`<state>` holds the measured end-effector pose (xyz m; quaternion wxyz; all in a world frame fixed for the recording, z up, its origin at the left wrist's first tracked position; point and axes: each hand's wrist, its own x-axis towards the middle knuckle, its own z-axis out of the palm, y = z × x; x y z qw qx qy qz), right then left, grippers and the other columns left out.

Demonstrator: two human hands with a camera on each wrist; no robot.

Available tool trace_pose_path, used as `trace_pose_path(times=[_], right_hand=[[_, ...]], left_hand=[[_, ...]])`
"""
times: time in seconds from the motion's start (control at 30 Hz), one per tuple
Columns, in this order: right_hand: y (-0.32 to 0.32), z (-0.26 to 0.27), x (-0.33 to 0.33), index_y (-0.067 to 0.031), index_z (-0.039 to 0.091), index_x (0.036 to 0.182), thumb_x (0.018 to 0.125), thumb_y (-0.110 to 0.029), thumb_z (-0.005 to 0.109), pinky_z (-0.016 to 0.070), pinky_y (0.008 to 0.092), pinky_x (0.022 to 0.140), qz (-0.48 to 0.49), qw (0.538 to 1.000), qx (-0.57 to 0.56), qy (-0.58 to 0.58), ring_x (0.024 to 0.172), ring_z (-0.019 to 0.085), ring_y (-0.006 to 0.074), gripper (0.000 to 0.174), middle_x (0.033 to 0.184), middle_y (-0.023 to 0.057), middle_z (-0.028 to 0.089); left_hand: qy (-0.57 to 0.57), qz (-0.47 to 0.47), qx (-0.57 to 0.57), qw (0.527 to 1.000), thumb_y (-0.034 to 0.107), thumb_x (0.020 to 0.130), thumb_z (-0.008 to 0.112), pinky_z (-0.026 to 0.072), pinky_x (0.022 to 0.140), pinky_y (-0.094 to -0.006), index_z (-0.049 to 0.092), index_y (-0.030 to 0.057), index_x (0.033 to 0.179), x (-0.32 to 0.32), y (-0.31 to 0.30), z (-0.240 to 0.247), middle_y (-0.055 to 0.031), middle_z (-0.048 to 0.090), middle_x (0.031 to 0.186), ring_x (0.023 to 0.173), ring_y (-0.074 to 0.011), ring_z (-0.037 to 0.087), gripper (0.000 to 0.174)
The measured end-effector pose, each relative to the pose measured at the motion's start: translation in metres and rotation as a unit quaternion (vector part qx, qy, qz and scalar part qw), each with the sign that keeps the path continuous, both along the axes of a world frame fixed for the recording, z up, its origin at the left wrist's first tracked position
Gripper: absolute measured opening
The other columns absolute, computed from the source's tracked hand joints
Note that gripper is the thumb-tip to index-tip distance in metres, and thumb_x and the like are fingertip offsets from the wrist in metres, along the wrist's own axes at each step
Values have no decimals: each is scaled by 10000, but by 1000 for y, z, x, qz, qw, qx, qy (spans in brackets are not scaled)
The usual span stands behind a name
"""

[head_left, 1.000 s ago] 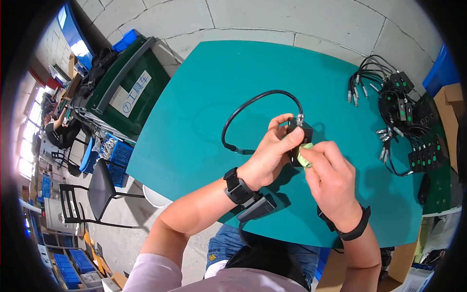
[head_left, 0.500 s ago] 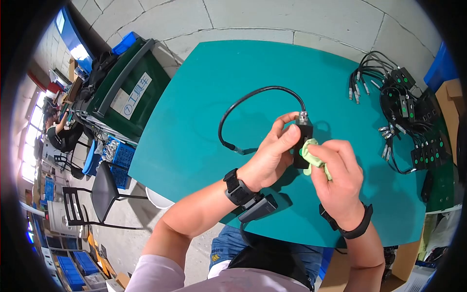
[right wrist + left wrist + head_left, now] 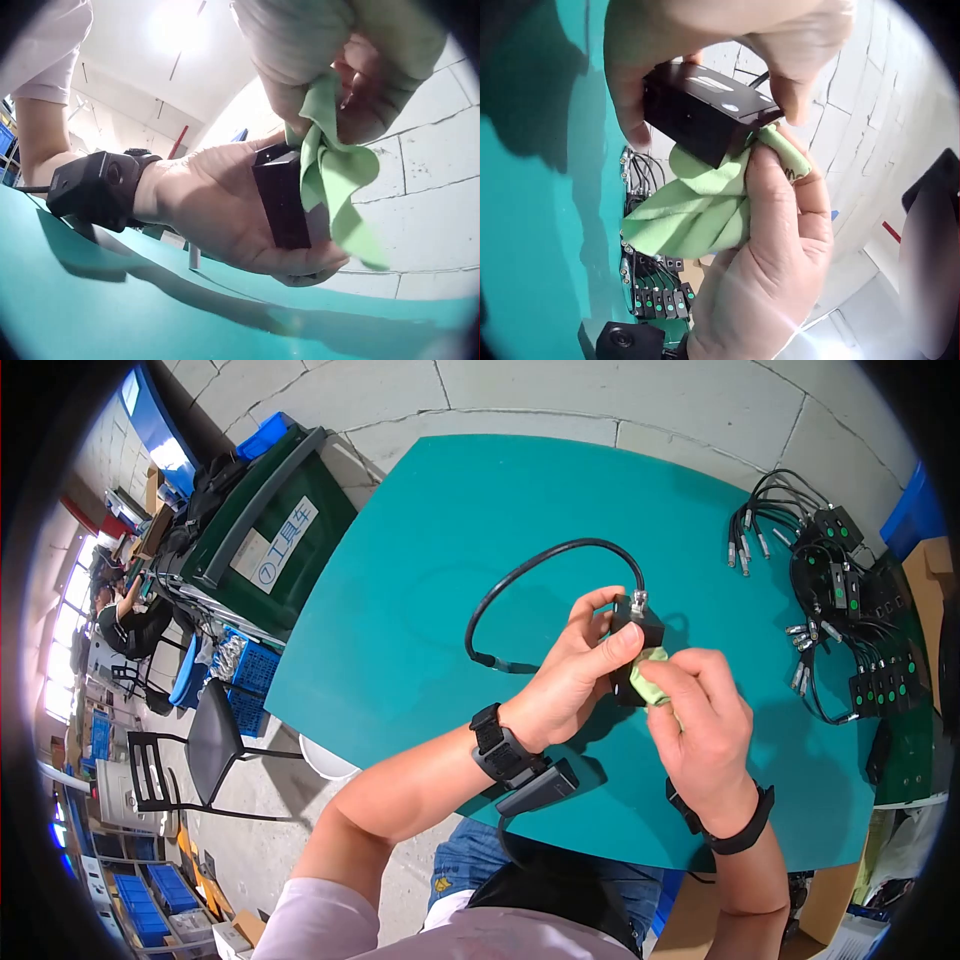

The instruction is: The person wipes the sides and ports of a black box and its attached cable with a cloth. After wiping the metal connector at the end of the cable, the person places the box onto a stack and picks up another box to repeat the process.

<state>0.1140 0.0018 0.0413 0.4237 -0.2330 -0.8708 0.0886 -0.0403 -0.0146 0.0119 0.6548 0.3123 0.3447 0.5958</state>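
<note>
In the head view my left hand grips a small black box above the table, its thumb along one side. A black cable with a metal connector at the box's end loops out to the left. Between thumb and fingers my right hand pinches a light green cloth and presses it against a face of the box. The cloth's loose folds hang beside the box in the right wrist view, covering part of that face.
More black boxes with green dots and bundled cables lie along the right side of the green table. To the left stand a dark green tool cart and a black chair. A cardboard box is at the right edge.
The box was turned to bare its face half a second ago and is now tilted back, with the cloth bunched closer against it. Both hands have shifted slightly right in the head view.
</note>
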Motion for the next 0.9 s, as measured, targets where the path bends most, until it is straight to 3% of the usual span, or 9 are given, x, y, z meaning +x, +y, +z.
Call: trace_pose_path(times=[0.17, 0.27, 0.47, 0.63, 0.73, 0.9], right_hand=[[-1, 0, 2, -13, 595, 962, 627, 86, 612, 475, 313, 543, -22, 999, 19, 16, 684, 579, 231, 349, 868, 84, 515], [-2, 0, 1, -16, 594, 980, 627, 95, 607, 471, 316, 546, 12, 1000, -4, -21, 691, 576, 233, 370, 879, 86, 510], [-2, 0, 1, -17, 602, 955, 624, 94, 608, 480, 310, 557, -31, 999, 13, 15, 709, 587, 234, 349, 882, 83, 522], [-3, -3, -1, -18, 603, 969, 626, 98, 604, 470, 312, 545, 19, 999, -3, -26, 707, 587, 231, 361, 880, 78, 523], [-2, 0, 1, -20, 605, 965, 636, 87, 605, 472, 312, 548, -30, 999, 6, 23, 703, 583, 230, 346, 874, 78, 518], [-2, 2, 0, -15, 601, 961, 631, 92, 600, 472, 315, 546, -4, 1000, 3, -17, 692, 576, 232, 346, 870, 78, 515]], left_hand=[[10, -12, 18, 1000, 490, 705, 722, 379, 940, -362, 246, 108, 1320, 4, -1, -3, -75, 447, 1204, 1102, -193, 451, 867], [-3, 4, 5, 1000, 481, 711, 720, 382, 937, -361, 246, 113, 1322, 1, -1, 0, -69, 450, 1200, 1097, -189, 452, 857], [14, 0, 22, 1000, 473, 720, 717, 389, 929, -355, 255, 118, 1318, 5, -2, 0, -57, 461, 1179, 1072, -178, 470, 835], [-24, 19, -9, 999, 459, 718, 724, 402, 913, -354, 264, 118, 1313, -1, 0, -2, -58, 465, 1173, 1073, -176, 474, 826], [7, 1, 20, 1000, 452, 718, 727, 409, 906, -348, 269, 117, 1310, 4, -2, 1, -55, 466, 1172, 1072, -175, 478, 819], [3, 12, -2, 1000, 438, 726, 725, 416, 903, -342, 269, 115, 1311, 2, -2, 0, -57, 466, 1177, 1071, -175, 482, 809]])
